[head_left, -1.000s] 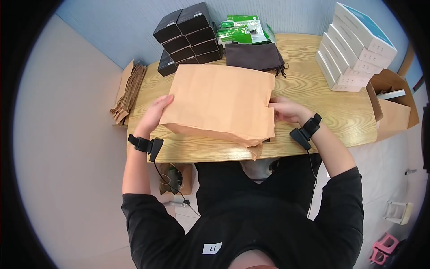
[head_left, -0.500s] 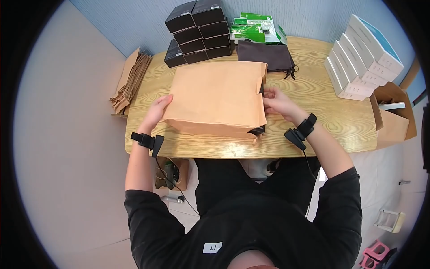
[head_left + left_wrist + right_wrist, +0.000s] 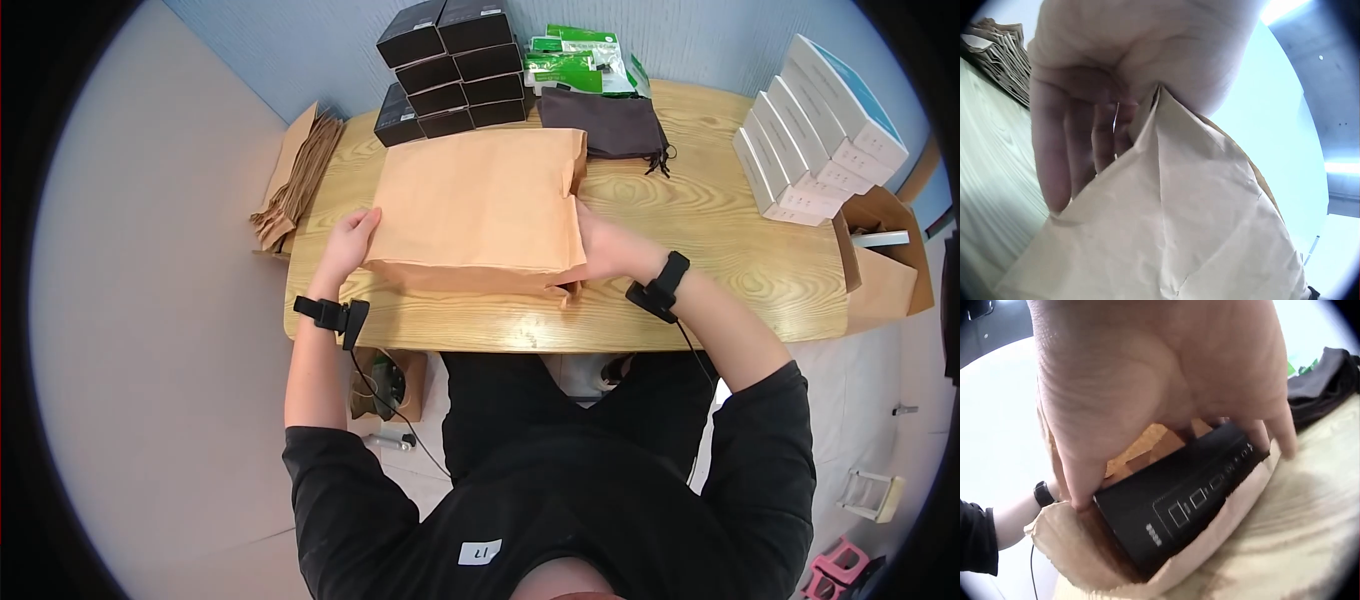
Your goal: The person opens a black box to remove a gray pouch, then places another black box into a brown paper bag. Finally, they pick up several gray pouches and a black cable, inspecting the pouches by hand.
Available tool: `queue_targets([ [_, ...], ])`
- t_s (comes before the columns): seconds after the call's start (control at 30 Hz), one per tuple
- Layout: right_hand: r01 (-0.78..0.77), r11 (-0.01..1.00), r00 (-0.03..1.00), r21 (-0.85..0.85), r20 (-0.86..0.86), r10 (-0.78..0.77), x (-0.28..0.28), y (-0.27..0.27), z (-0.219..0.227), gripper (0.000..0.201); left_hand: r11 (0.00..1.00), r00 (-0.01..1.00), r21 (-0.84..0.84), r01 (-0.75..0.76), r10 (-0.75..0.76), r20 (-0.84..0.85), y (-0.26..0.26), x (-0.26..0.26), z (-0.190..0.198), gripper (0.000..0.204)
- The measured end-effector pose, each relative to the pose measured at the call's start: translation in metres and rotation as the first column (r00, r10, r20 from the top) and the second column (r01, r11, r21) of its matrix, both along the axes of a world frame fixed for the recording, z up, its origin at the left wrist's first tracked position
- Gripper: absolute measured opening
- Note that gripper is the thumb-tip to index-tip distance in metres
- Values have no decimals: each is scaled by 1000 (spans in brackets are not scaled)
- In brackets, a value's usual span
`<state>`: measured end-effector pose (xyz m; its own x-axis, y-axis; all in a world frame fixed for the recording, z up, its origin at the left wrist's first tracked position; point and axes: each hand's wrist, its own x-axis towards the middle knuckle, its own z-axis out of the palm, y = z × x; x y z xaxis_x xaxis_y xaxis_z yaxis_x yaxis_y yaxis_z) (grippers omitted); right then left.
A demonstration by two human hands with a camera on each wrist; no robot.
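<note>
a blue wall backs the wood-grain table (paper bag held).

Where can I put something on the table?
On the yellowish wooden table, the biggest bare patch lies between the dark cloth pouch and stacked white rectangular boxes. A strip lies between the brown paper bag and front edge. It's crowded back left to middle: stacked black boxes, green packets.

The paper bag hides much of the black box within, whose print is too blurred to read, and, in the head view, the fingers of the right hand.
</note>
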<state>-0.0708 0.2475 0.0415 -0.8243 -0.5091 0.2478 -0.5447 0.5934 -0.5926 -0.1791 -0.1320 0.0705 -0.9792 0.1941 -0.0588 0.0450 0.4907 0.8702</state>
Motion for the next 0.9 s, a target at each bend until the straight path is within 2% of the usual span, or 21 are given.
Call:
queue_targets([
  [0.07,25,954,999,-300,51,-10,4,-5,0,93,1000,1000,14,-11,11,-5,2,3,2,32],
  [0.1,25,953,999,-300,51,-10,4,-7,3,93,1000,999,24,11,-10,-30,3,4,2,32],
  [0.13,164,900,971,-403,228,-75,4,-9,7,82,999,998,32,35,-33,-54,3,6,3,32],
  [0.2,317,821,907,-475,406,-115,-2,-7,6,71,1000,998,-11,7,-8,-61,10,12,5,33],
  [0.23,414,814,764,-407,642,-68,-13,0,0,62,999,997,-49,-22,18,-70,12,14,5,33],
  [0.27,489,813,562,-316,827,-16,-18,3,4,53,999,997,-49,-18,15,-70,12,13,0,33],
  [0.3,567,746,520,-349,854,4,-19,1,5,50,1000,997,6,-26,26,-69,11,11,-9,33],
  [0.33,568,746,520,-349,854,4,-18,-2,6,50,998,997,60,-35,39,-67,10,10,-16,32],
  [0.4,716,425,577,-554,812,87,-9,-15,12,51,994,999,100,-32,34,-23,11,12,-21,32],
  [0.43,714,427,578,-554,812,87,-7,-24,9,51,989,999,142,-31,28,19,11,14,-23,31],
  [0.5,763,256,636,-594,760,-134,-6,-39,2,49,988,999,151,-34,33,8,9,11,-30,31],
  [0.67,743,210,650,-635,760,-3,-14,-43,-12,46,979,1000,203,-24,28,-13,4,12,-32,31],
  [0.73,725,211,661,-655,749,50,-17,-36,-22,47,983,998,182,-23,13,59,8,19,-22,31],
  [0.8,696,81,597,-713,638,487,-13,-34,-18,54,986,999,163,-30,24,42,11,24,-15,31],
  [0.83,694,90,593,-714,638,491,-15,-36,-21,54,990,999,140,-34,30,28,10,26,-14,31],
  [0.9,623,396,684,-675,715,144,-20,-42,-23,64,980,998,187,-62,58,24,2,21,-16,31],
])
